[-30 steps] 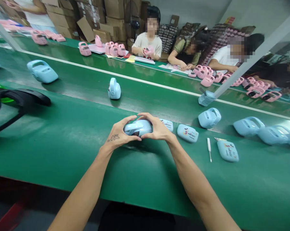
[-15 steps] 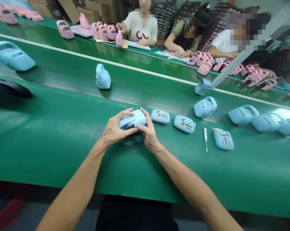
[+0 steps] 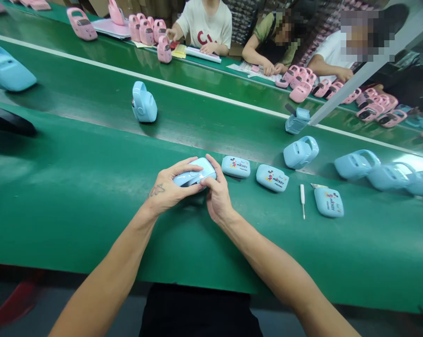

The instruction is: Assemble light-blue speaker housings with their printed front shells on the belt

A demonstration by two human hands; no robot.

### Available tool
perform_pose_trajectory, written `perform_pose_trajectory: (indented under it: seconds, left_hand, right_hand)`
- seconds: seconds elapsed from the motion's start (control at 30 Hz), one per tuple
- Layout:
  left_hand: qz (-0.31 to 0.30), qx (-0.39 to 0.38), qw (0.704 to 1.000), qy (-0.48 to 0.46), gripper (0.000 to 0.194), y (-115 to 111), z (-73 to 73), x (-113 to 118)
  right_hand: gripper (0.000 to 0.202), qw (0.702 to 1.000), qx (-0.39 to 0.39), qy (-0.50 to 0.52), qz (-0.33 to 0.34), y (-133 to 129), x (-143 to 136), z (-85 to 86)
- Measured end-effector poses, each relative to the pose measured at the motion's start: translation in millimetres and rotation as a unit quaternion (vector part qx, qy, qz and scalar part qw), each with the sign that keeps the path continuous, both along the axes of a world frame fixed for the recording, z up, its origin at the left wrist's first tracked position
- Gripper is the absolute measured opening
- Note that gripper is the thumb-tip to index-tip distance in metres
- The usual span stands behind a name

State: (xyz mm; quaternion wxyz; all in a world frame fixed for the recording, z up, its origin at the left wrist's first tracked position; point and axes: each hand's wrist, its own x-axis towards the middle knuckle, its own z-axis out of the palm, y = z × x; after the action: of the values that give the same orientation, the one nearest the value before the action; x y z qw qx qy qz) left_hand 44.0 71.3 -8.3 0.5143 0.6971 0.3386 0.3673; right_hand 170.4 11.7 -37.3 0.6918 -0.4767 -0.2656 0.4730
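Fingers (image 3: 190, 167) on the left hand (image 3: 162, 193) and right hand (image 3: 219, 193) are both gripping the light-blue case (image 3: 206, 165) mid-frame. Right one's gone from cupping its end to more of a pinch, so probably finer control now, imo.

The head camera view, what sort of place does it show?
Probably a factory assembly line: a long green workbench, people working opposite beside groups of pink cases, and a screwdriver lying near blue pieces with matching prints.
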Motion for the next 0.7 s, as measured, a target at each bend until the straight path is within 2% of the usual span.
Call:
perform_pose_trajectory:
  seconds: [0.4, 0.7]
  left_hand:
    - [0.022, -0.013, 1.0, -0.003, 0.046, -3.5, -1.0, 3.1]
    - [0.031, -0.012, 0.999, -0.003, 0.048, -8.6, -1.4, 0.2]
  right_hand:
    - [0.069, 0.999, -0.015, 0.032, -0.004, -0.1, -0.8, 4.1]
    - [0.08, 0.999, -0.018, 0.03, -0.015, -8.8, -8.5, 0.8]
